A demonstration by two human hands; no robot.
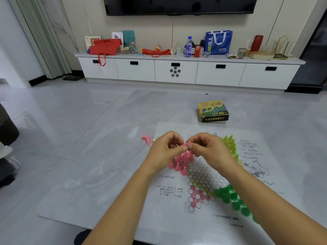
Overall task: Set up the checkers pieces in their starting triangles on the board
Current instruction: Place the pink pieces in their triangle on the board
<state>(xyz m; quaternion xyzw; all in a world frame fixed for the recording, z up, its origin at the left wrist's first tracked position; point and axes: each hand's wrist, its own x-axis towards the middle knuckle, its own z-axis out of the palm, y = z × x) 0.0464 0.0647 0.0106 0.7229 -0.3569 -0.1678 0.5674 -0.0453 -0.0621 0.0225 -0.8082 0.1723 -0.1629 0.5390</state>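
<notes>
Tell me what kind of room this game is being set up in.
Probably a home living room: a black wall-mounted television hangs above a long white drawer cabinet, and the printed paper game board lies on a grey tiled floor.

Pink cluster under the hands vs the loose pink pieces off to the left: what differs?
The pink cluster stands upright; the loose pink pieces lie tipped over. The cluster is packed on the printed grid; the loose pieces sit outside it. Both share the pink colour and cone shape.
</notes>
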